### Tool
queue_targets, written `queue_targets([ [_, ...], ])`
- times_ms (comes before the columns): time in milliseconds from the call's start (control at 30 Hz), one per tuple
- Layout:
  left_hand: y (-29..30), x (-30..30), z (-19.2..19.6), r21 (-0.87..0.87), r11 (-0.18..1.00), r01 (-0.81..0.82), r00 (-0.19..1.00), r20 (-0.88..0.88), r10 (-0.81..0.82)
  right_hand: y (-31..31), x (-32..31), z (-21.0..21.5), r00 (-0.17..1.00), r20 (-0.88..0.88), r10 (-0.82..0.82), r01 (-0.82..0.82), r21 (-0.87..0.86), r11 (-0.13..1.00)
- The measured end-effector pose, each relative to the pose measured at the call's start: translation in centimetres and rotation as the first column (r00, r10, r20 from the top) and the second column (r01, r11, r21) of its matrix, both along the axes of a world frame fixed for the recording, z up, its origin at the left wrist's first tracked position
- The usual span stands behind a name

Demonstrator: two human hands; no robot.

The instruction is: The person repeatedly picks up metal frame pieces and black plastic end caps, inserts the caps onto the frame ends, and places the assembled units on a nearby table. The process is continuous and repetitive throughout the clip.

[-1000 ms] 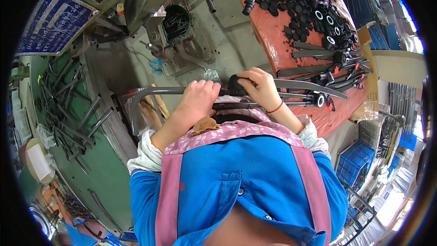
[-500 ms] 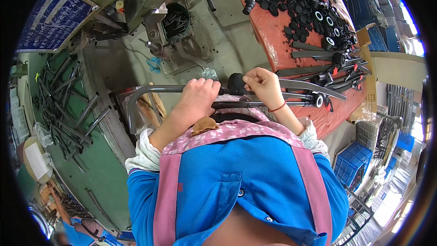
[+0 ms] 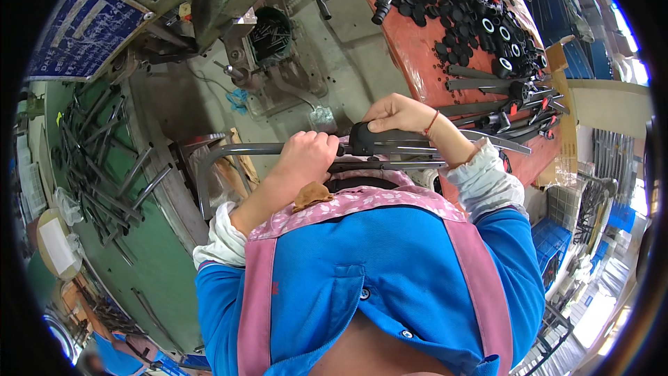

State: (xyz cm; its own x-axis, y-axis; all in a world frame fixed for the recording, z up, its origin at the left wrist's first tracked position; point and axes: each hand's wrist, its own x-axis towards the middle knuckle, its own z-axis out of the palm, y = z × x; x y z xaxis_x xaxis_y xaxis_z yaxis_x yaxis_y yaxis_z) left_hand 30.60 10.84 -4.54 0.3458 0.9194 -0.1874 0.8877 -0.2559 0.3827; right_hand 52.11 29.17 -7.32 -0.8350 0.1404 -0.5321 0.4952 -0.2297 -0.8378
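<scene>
My left hand [image 3: 306, 157] is closed around a dark, shiny bent metal tube [image 3: 243, 148], held crosswise in front of my waist. Its curved end hangs downward at the left. Just right of that hand, a black round plastic joint [image 3: 360, 141] sits on the tube assembly. My right hand [image 3: 400, 115] grips this joint from above, thumb on its face and the other fingers curled behind, partly hidden. A thinner dark tube [image 3: 383, 165] runs below, close to my apron. Long flat bars extend rightward beneath my right wrist.
On the right, a red-covered table [image 3: 410, 63] bears black round caps [image 3: 456, 45], joints with white rings and folded tube assemblies. Ahead stands a machine with a green bin [image 3: 271, 38] of metal pins. Many short tubes [image 3: 97, 160] lie on the green surface at left.
My right hand has shifted up and turned, its forearm swinging higher to the right, and now wraps the joint from above instead of pinching at its side. My left hand keeps its hold.
</scene>
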Motion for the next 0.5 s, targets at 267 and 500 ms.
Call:
queue_targets([
  [267, 0.2, -0.1, -0.3, 0.028, 0.999, -0.027, 0.999, 0.026, 0.027, -1.9, 0.3, -0.4, 1.000, -0.010, -0.009, 0.012, 0.349, 0.937],
  [500, 0.8, -1.1, -0.8, 0.109, 0.993, -0.045, 0.995, 0.095, 0.035, -3.5, 5.0, 3.2, 0.973, 0.100, 0.210, -0.176, 0.907, 0.382],
])
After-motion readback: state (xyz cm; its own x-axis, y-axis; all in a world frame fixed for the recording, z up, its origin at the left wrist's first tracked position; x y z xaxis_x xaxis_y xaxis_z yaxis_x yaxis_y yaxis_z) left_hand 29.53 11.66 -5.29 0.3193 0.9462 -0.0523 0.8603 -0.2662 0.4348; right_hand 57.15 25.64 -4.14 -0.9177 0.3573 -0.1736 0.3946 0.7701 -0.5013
